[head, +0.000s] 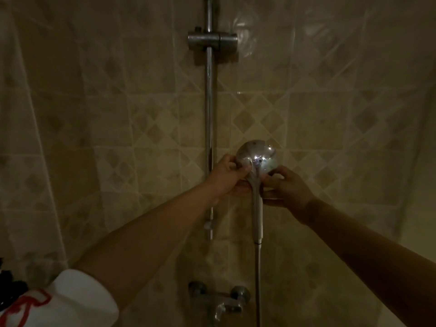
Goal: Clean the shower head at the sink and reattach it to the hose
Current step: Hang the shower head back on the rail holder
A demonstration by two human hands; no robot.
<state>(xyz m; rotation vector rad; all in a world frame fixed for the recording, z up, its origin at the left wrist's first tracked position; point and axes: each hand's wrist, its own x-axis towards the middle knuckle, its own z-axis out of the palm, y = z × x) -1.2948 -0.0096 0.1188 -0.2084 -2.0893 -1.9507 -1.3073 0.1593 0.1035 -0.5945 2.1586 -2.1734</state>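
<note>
Shower head (pixel 258 159) stands upright just right of the rail (pixel 209 128), handle pointing straight down into the hose (pixel 258 279). Both hands flank its neck: left hand (pixel 227 177) pinches the head's edge, right hand (pixel 286 186) curls around the handle top. Mixer tap (pixel 220 300) sits below; tiled wall (pixel 330 114) behind, dim light.

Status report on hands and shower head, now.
Left hand and right hand both gripping shower head. Hose attached below. Nothing in the way.
</note>
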